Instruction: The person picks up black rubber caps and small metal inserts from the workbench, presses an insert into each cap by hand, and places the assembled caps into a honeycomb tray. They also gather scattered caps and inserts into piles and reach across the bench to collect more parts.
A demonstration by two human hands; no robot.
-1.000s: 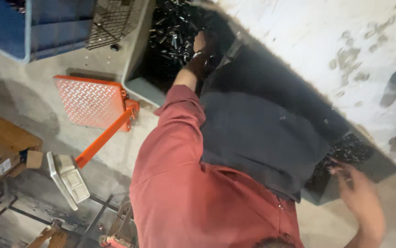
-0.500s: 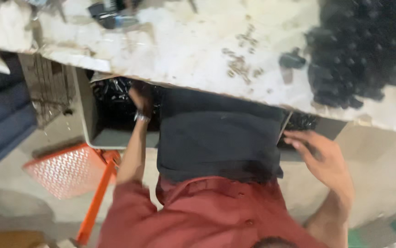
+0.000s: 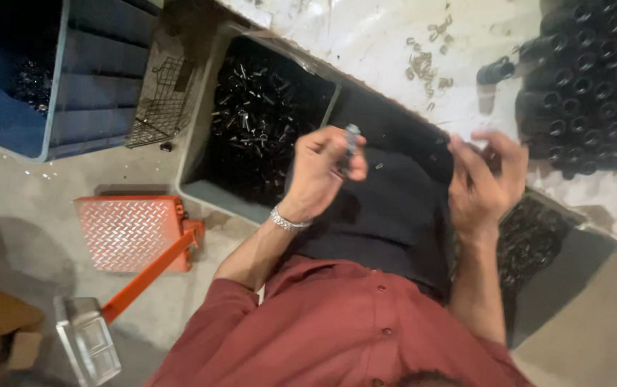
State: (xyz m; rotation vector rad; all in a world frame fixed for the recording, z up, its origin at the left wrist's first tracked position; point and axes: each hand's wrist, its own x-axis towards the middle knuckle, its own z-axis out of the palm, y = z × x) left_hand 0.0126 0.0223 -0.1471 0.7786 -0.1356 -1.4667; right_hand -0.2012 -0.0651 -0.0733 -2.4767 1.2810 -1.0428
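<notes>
The left hand [image 3: 320, 172] pinches a small grey metal fitting [image 3: 352, 136] above the grey bin of black parts [image 3: 265, 129] — lifted for a closer look, it seems; the right hand [image 3: 486, 178] hovers half-curled, holding nothing visible — near the stacked black tubes [image 3: 595, 79].

A blue bin [image 3: 72, 93] sits at upper left, a wire basket [image 3: 161, 104] leaning beside it. An orange plate [image 3: 129, 233] with an orange handle [image 3: 147, 276] lies at lower left. Black tubes [image 3: 595, 79] crowd the white bench [image 3: 387, 43] at upper right.
</notes>
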